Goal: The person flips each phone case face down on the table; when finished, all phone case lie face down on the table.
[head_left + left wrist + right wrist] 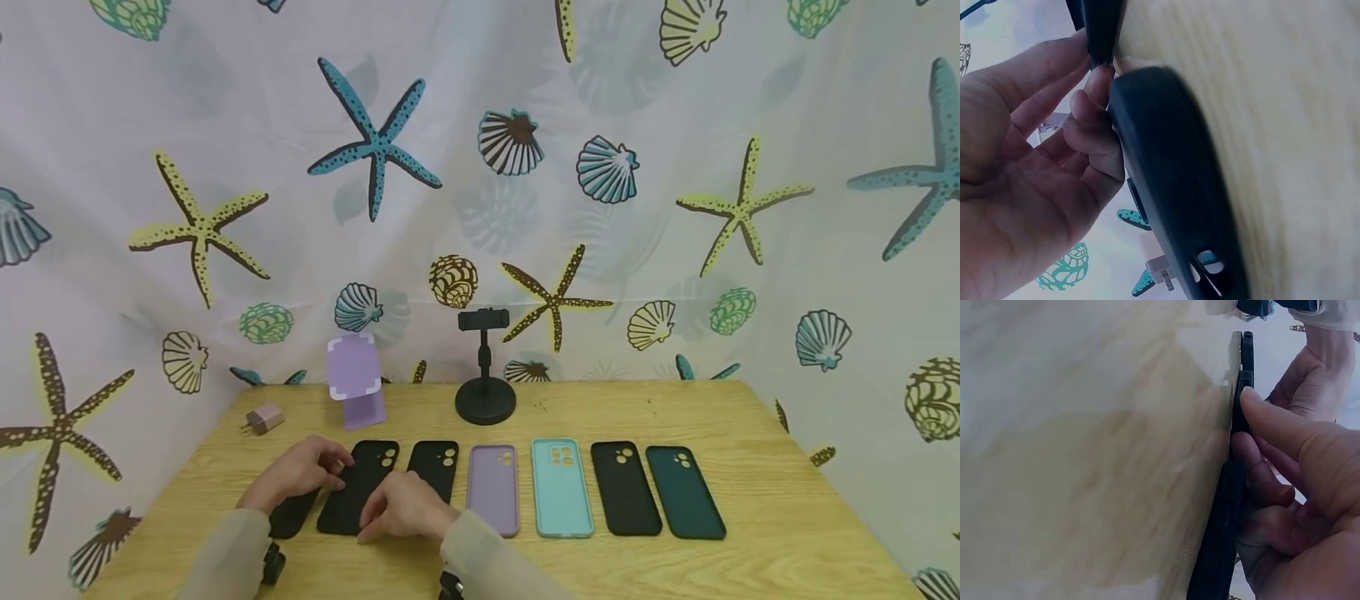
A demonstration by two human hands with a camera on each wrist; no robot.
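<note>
Thumb and curled fingers of the right hand (pixel 403 507) pinch the near right corner of a black phone case (pixel 352 493), which lies flat on the wooden table (pixel 765 500) between both hands; the left hand (pixel 302 468) has its bent fingertips touching that case's left edge (whether they squeeze it, I cannot tell). Partly under the left hand, just left of the grip, lies a leftmost black case (pixel 291 518), its camera cutouts showing close up in the left wrist view. Immediately right of the grip, half covered by the right hand, comes a third black case (pixel 437 467); farther right in the same row follow a purple case (pixel 491 492), a light blue case (pixel 564 493), another black case (pixel 627 493) and a dark teal case (pixel 684 493). Any lettering on these backs is too small to read. Beyond the grip stand a purple phone stand (pixel 355 371) and, off to the right, a black round-based holder (pixel 484 402); a pinkish charger (pixel 266 418) sits beyond the left hand, its markings likewise too small to make out.
</note>
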